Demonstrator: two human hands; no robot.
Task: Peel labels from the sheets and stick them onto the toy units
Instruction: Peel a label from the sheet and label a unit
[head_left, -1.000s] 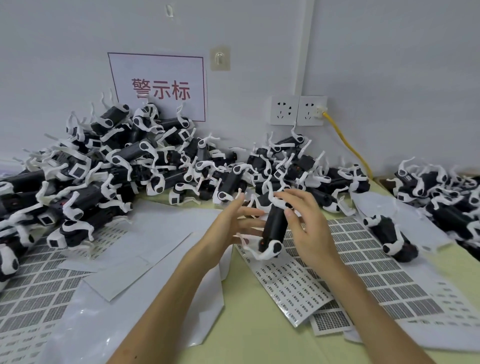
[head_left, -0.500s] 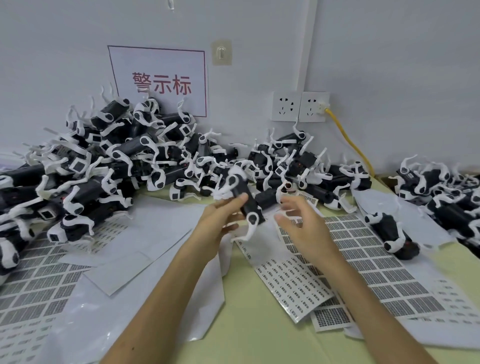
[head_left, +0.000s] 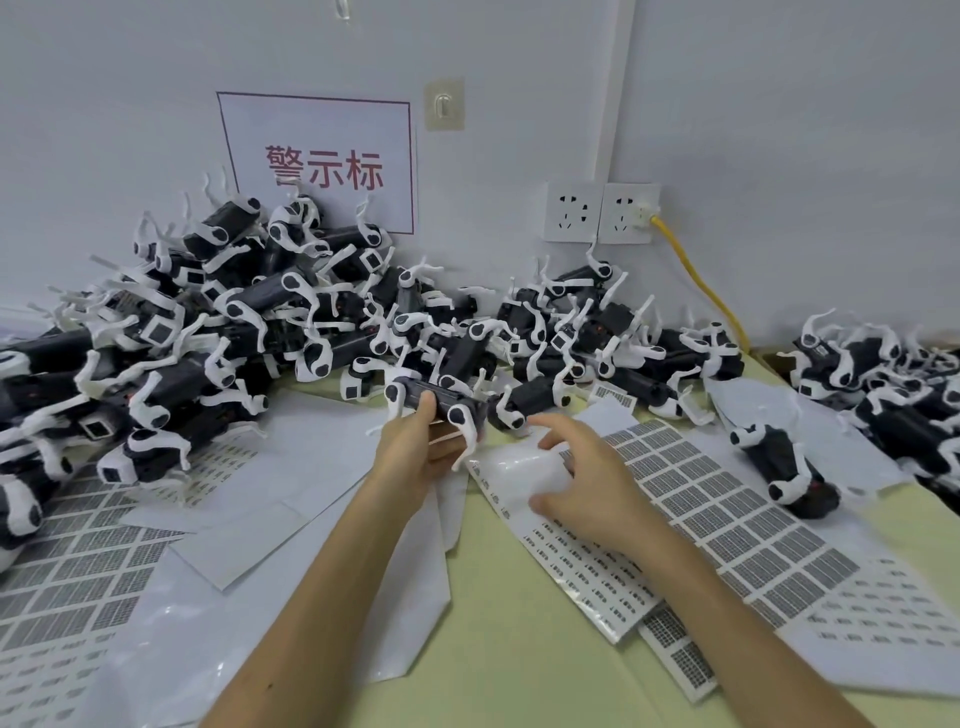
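Left hand (head_left: 415, 452) clamped on a black-and-white toy unit (head_left: 439, 402), held at centre just above the counter (head_left: 519, 649); right hand (head_left: 587, 483) empty, fingers spread, hovering over the label sheet (head_left: 597, 561) at 4 o'clock; toy pile (head_left: 208, 322) at 10 o'clock

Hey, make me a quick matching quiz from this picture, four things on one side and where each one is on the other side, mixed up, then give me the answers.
Things:
1. toy unit with white legs
2. yellow cable
3. red-lettered sign
4. right hand

Places:
A. plugged into the wall socket
B. open above the label sheet
C. held in the left hand
D. on the wall behind the big pile of toys

Pairs: 1-C, 2-A, 3-D, 4-B
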